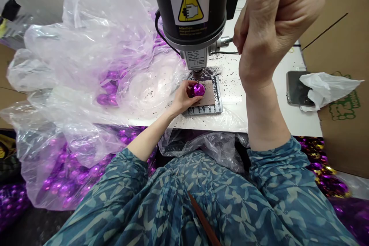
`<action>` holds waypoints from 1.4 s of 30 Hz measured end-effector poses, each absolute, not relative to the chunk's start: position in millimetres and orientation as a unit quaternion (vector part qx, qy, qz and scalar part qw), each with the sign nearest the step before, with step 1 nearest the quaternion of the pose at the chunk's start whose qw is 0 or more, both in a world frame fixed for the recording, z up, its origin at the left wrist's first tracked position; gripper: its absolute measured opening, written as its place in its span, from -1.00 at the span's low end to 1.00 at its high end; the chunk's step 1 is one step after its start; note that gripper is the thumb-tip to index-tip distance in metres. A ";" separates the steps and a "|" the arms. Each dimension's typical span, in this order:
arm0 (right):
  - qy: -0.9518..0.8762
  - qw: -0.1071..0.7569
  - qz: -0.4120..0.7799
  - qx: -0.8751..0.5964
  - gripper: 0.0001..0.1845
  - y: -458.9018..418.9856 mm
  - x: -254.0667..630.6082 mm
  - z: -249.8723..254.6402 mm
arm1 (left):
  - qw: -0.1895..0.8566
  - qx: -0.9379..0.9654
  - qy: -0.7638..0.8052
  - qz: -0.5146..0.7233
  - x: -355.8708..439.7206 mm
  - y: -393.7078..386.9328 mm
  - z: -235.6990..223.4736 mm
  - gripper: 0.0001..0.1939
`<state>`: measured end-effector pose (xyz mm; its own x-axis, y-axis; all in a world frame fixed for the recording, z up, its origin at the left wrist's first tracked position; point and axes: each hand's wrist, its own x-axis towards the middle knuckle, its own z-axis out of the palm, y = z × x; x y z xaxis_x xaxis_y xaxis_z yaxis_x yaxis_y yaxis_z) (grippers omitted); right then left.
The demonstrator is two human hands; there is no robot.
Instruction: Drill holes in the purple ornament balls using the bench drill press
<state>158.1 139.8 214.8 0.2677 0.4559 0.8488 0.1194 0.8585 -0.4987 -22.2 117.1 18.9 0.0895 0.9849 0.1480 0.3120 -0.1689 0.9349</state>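
Note:
A shiny purple ball (198,89) sits on a flat board (208,99) on the metal base (218,103) of a bench drill press (190,42). My left hand (184,97) pinches the ball from its left side, thumb in front and fingers behind, right under the drill's chuck (198,73). Raised at the upper right, my right hand (271,23) is closed in a fist around the end of the drill press's feed lever (227,41). The lever's grip is hidden inside the fist.
Clear plastic bags (95,27) with purple balls (108,98) fill the left. Dark shavings litter the white table (230,119). A phone (298,88) lies at the right, partly under a crumpled tissue (325,86), beside a cardboard box (343,130). More balls (331,180) show below right.

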 end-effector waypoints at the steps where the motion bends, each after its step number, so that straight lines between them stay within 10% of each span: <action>1: -0.596 0.759 0.107 -0.240 -0.20 140.1 159.0 214.3 | 0.372 0.639 0.515 0.434 -20.8 116.0 19.9 -0.37; 28: -0.582 0.774 0.096 -0.232 -0.43 122.5 156.7 193.3 | 0.441 0.607 0.455 0.479 -9.9 110.8 6.9 -0.26; 42: -0.578 0.786 0.072 -0.206 -0.19 133.7 165.6 139.1 | 0.443 0.607 0.448 0.484 -8.9 110.7 4.7 -0.24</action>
